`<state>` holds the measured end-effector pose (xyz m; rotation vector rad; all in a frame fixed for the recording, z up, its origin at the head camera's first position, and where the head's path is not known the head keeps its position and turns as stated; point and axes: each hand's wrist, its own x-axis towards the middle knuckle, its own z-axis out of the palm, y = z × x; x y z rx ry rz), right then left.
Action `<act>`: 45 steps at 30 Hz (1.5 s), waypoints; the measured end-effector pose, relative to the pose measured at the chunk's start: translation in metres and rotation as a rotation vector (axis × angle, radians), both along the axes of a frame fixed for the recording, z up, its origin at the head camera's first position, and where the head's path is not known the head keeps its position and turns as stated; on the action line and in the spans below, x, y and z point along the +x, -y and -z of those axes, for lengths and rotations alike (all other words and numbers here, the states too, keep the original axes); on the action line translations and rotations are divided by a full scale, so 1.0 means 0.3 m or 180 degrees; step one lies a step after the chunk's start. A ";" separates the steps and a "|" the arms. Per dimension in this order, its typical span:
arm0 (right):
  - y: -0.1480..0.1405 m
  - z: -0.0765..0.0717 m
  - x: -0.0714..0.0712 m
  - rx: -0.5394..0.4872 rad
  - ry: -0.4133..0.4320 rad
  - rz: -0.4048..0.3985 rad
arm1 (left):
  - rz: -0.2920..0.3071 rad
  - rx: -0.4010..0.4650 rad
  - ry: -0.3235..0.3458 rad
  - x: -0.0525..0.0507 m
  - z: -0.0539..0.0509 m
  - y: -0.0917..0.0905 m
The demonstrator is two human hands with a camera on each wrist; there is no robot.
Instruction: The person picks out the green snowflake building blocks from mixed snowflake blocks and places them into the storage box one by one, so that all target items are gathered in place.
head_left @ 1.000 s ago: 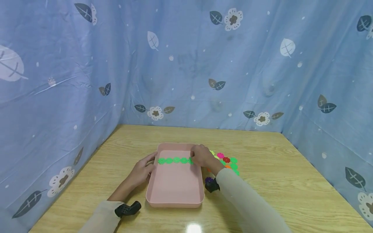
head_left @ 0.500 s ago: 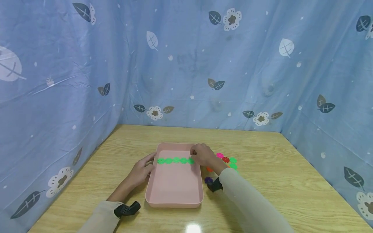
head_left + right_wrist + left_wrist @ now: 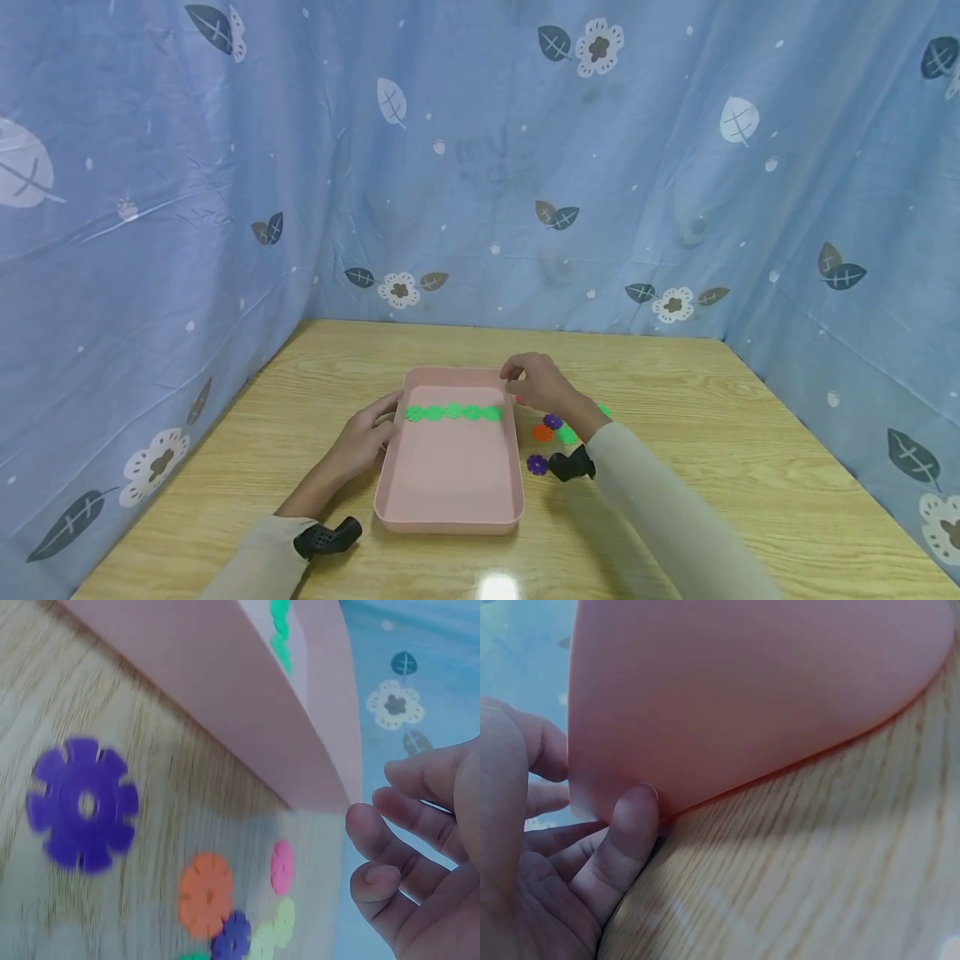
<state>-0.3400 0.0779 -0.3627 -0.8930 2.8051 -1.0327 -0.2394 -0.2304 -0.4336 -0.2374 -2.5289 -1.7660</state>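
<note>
A pink tray (image 3: 450, 492) lies lengthwise before me. Inside it, a row of several green flower-shaped discs (image 3: 453, 412) runs across from left to right. My left hand (image 3: 362, 437) rests against the tray's left side. In the left wrist view its thumb (image 3: 634, 817) touches the outer wall, and the other fingers reach the tray's edge. My right hand (image 3: 543, 383) is over the tray's back right corner, fingers loosely bent. The right wrist view shows nothing between the right hand's fingers (image 3: 394, 844).
Right of the tray, loose flower discs lie on the wooden table (image 3: 652, 375): purple (image 3: 537, 465), orange (image 3: 542, 432), green (image 3: 567, 435), pink (image 3: 282, 867) and yellow (image 3: 284, 922). The right forearm covers part of them. A blue patterned curtain (image 3: 480, 167) hangs behind.
My right hand has lifted from the right end of the green row and moved back and right, uncovering the last green disc. The left hand has stayed at the tray.
</note>
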 end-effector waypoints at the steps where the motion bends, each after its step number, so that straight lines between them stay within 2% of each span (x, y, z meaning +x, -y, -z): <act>1: -0.010 -0.005 -0.001 0.0012 0.0023 -0.0010 | 0.0015 0.0003 -0.0013 0.002 -0.002 -0.001; 10: -0.106 -0.059 -0.011 -0.0020 0.0279 -0.0059 | 0.0103 0.0078 -0.0045 0.000 -0.001 0.005; 17: -0.163 -0.073 0.014 0.0242 0.0364 -0.0082 | 0.0067 0.0151 0.0025 0.006 -0.005 0.008; 20: -0.185 -0.061 0.025 0.0359 0.0376 -0.0116 | 0.0015 0.0151 0.0038 0.009 -0.005 0.011; 27: -0.244 -0.008 0.033 0.0542 0.0039 -0.0198 | 0.0006 0.0187 0.0038 0.005 -0.004 0.009; 32: -0.276 0.032 0.036 0.0555 -0.0008 -0.0210 | 0.0033 0.0266 0.0071 -0.002 -0.006 0.001; 36: -0.287 0.057 0.045 0.0675 -0.0153 -0.0247 | 0.0005 0.0195 0.0036 -0.005 -0.003 -0.001; 40: -0.295 0.071 0.055 0.0780 -0.0278 -0.0201 | -0.0001 0.0143 -0.0008 -0.008 -0.002 -0.003; 45: -0.294 0.092 0.058 0.0905 -0.0173 0.0004 | 0.0011 0.0139 0.0001 -0.003 0.000 -0.001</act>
